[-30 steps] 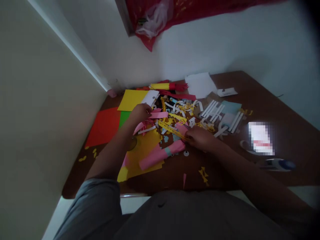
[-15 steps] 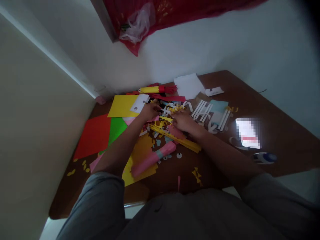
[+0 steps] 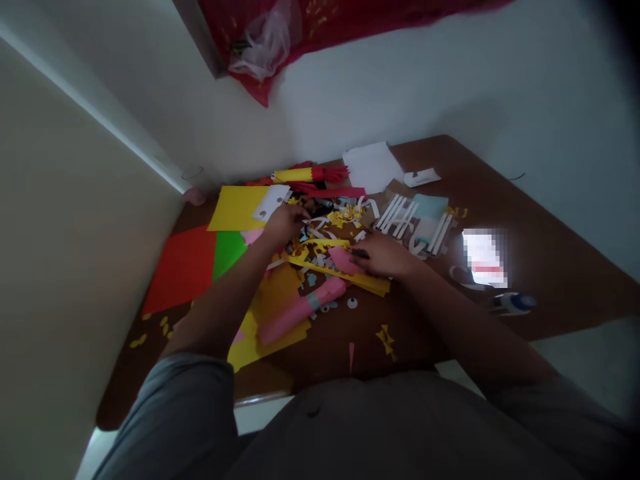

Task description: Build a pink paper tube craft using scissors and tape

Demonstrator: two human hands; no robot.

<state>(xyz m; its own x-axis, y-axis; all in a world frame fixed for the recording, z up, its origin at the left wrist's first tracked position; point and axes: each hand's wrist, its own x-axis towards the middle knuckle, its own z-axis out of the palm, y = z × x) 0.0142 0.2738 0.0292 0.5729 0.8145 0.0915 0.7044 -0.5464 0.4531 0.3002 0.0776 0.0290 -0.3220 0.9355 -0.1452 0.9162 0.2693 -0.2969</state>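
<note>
My left hand is at the left side of a heap of paper scraps, fingers stretched toward it; nothing shows clearly in them. On the heap's right side, my right hand closes on a small dark object whose kind I cannot make out. Beneath those fingers lies a piece of pink paper. Yellow paper strips run just in front of it. Nearer to me, a rolled pink paper tube with a light blue band rests on yellow sheets.
Yellow, red and green sheets lie on the left. White strips are by a light blue sheet, right of the heap. A lit phone and a blue-capped bottle are farther right. Behind is a yellow-and-red paper tube.
My right hand has shifted right, off the middle of the heap, and a dark object now shows in its fingers. My left hand has moved slightly left. The camera view has shifted a little.
</note>
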